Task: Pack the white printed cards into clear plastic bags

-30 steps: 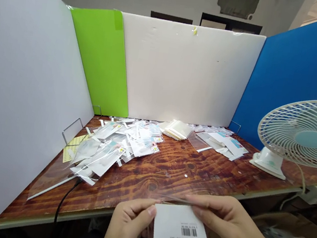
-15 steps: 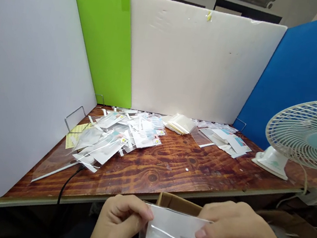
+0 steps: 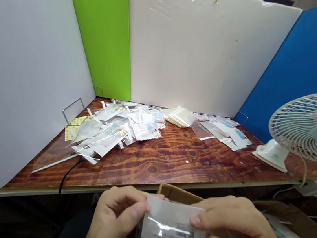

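Note:
Below the table's near edge, both my hands hold a clear plastic packet point(image 3: 173, 232) with a white card and a barcode inside. My left hand point(image 3: 115, 218) pinches its upper left corner between thumb and fingers. My right hand point(image 3: 236, 236) grips its upper right edge, fingers curled over the top. A brown cardboard box point(image 3: 177, 194) shows just behind the packet.
A wooden table point(image 3: 169, 164) carries a heap of clear packets point(image 3: 114, 132) at left, a stack of cream sheets point(image 3: 181, 117) at the back, more packets point(image 3: 229, 134) to the right, and a white desk fan point(image 3: 308, 129). White, green and blue panels fence it in. A black cable point(image 3: 68, 173) hangs over the front edge.
The view has tilted down, so the table sits higher in frame. The packet has sunk lower in my hands and a cardboard box has come into sight behind it.

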